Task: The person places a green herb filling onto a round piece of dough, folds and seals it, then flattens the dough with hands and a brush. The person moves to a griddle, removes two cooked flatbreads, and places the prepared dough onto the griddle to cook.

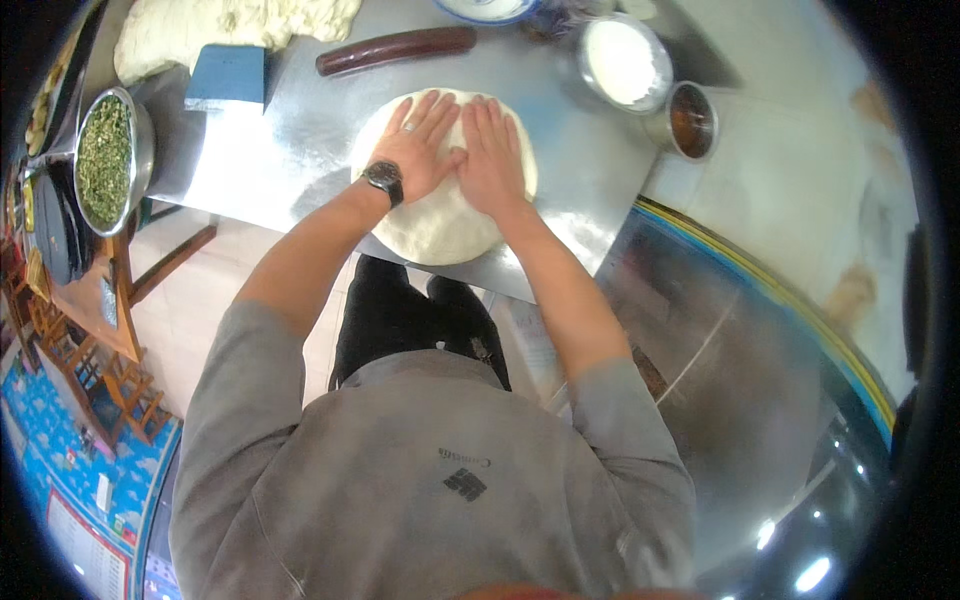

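Note:
A flat round of pale dough (442,229) lies on the metal worktop (300,150), its near edge close to the table's front edge. My left hand (420,150), with a ring and a wristwatch, rests palm down on its left part, fingers slightly spread. Beside it my right hand (491,154) lies flat on the right part, fingers close together and pointing away from me. The thumb of my left hand meets the right hand. Beyond the dough lies a dark reddish-brown rolling pin (397,51). Neither hand grasps anything.
A blue-handled dough scraper (226,75) lies by a large dough mass (225,30). A metal bowl of chopped green filling (106,161) stands left. At the back right are a bowl of white contents (619,64), a metal container of reddish-brown contents (690,124) and a blue-rimmed dish (487,10).

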{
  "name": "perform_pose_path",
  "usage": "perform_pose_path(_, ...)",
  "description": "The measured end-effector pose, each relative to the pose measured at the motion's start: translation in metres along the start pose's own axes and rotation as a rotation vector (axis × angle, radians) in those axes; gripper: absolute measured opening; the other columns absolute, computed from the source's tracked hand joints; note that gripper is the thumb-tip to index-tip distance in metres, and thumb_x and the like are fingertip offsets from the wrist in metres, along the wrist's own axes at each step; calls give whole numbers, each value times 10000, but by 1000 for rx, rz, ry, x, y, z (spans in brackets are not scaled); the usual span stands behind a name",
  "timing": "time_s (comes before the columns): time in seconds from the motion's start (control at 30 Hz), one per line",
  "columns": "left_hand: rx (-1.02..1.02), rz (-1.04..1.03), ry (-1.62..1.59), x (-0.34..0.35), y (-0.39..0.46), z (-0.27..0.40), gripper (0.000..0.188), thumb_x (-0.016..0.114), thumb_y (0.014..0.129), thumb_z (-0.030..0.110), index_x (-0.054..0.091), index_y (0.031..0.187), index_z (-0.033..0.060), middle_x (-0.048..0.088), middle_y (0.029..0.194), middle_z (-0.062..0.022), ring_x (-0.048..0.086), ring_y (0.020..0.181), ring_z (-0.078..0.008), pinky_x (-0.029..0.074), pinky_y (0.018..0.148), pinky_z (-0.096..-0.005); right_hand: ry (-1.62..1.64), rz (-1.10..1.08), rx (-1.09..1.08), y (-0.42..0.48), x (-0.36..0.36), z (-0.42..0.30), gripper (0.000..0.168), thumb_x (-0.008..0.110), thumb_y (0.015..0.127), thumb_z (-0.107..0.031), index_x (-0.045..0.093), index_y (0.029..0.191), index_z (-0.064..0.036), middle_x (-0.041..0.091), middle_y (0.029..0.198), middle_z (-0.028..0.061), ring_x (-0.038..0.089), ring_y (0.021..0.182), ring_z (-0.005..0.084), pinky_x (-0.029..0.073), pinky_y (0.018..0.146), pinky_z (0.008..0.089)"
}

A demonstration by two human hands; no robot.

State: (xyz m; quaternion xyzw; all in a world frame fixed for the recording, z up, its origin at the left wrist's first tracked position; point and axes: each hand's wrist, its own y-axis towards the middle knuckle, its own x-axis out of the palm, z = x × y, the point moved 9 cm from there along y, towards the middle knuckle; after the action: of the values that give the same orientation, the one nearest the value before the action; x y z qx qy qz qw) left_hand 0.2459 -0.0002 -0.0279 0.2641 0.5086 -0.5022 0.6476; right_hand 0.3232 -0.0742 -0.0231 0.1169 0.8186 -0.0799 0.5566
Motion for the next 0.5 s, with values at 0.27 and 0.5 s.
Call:
perform_pose_path(0.27,162,-109,-56,14,-69,91,908,563,974,613,282,1644,68,262,1711,-161,164,1607,-300,143,1302,-514,-77,-79,57,-53,-14,44,673,562,993,-242,357,1588,-5,302,1683,194,207,1591,348,173,1284,525)
perform_pose_path(0.5,-3,-203,5,26,-104,115,990,510,958,691,245,1645,28,216,1731,-138,126,1617,-280,62,1318,-480,-263,-92,2,-82,-37,23,694,567,1030,-339,339,1594,-6,314,1677,181,230,1579,358,182,1262,598)
